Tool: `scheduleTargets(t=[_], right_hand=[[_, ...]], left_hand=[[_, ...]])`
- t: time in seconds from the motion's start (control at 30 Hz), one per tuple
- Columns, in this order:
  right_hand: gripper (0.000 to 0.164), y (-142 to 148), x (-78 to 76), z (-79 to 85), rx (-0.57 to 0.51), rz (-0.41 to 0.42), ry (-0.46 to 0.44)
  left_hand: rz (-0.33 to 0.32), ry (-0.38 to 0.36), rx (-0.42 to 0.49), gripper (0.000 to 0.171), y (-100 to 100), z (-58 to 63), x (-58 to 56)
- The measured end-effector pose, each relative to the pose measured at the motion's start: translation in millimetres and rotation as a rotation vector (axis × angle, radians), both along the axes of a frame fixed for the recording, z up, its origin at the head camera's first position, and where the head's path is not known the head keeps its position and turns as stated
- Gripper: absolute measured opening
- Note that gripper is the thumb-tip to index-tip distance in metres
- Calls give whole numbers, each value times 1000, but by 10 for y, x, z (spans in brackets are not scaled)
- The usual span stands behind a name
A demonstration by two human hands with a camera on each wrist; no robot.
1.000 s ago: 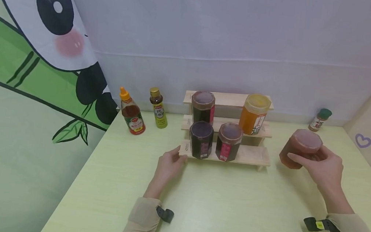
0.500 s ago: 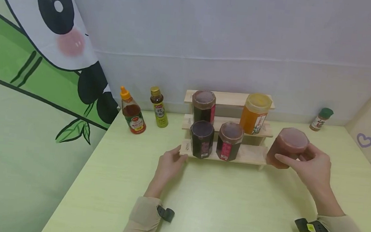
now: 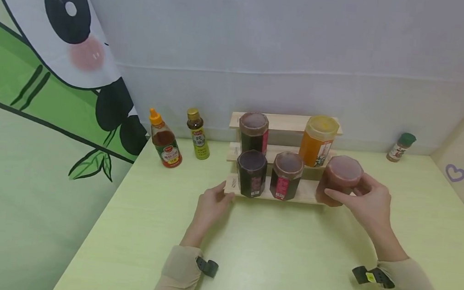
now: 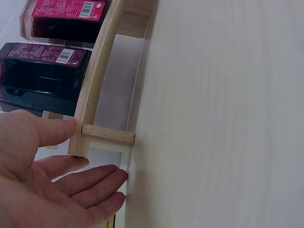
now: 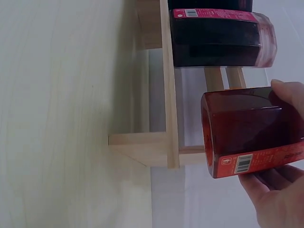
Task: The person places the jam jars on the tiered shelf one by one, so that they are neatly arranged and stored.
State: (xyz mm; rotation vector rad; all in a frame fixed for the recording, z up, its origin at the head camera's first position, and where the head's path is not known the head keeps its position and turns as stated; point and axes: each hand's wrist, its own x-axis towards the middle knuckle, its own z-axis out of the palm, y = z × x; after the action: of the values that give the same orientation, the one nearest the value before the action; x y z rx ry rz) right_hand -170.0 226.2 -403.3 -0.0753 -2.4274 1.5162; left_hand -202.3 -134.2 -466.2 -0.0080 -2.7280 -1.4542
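A three-tier wooden rack [image 3: 308, 192] stands at the middle back of the table. My left hand [image 3: 211, 209] pinches the left end of its lowest board; in the left wrist view the thumb [image 4: 57, 132] lies on one face, the forefinger on the other. My right hand [image 3: 370, 201] grips a red-brown faceted jar [image 5: 251, 128] by its sides. That jar is at the right end of the lowest tier; in the right wrist view its base is apart from the board. Left of it on this tier stand a dark jar with a pink label [image 3: 286, 177] and a near-black jar [image 3: 251, 174].
Higher on the rack are another dark jar [image 3: 254, 131] and an amber jar [image 3: 318, 143]. An orange-capped sauce bottle [image 3: 167, 145] and a gold-capped bottle [image 3: 199, 137] stand left of the rack. A small green-capped bottle [image 3: 399, 149] is at the back right. Cloth hangs behind.
My right hand has carried the red-brown jar leftward, from beside the rack to the right end of its lowest tier. My left hand stays on the rack.
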Motion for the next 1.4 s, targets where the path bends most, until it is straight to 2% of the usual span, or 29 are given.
scheduleTargets(t=[0.33, 0.6, 1.1, 1.4], right_hand=[[76, -143, -89, -33, -21, 4, 4], [74, -249, -158, -107, -57, 11, 51], [77, -307, -183, -69, -73, 34, 45], [77, -315, -220, -223, -100, 36, 24]], left_hand=[[4, -11, -11, 55, -15, -13, -7], [2, -7, -7, 55, -64, -11, -7], [13, -5, -20, 55, -25, 3, -6], [3, -13, -23, 55, -7, -7, -10]])
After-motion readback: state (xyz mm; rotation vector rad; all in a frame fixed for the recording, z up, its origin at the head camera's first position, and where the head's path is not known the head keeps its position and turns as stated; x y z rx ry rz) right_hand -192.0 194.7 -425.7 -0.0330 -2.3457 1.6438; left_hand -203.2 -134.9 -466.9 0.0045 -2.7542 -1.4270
